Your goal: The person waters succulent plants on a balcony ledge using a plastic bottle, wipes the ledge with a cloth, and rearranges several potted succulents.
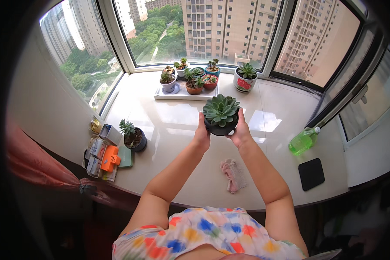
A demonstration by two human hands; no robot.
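Between my two hands is a dark round pot [220, 129] with a large green rosette succulent [221, 110] in it. My left hand [202, 133] grips the pot's left side, thumb up along the wall. On the opposite side, my right hand [240, 130] holds it the same way. The fingers under the pot are mostly hidden. Whether the pot touches the windowsill [178, 152] or is held above it, I cannot tell. A crumpled pink cloth [233, 176] lies on the sill between my forearms.
Several small potted succulents stand on a white tray [182, 97] by the window. A white pot with a red design [245, 81] is right of it. At left are a dark potted succulent [135, 139] and an orange object [110, 158]; at right, a green-liquid bottle [302, 142] and black pad [311, 174].
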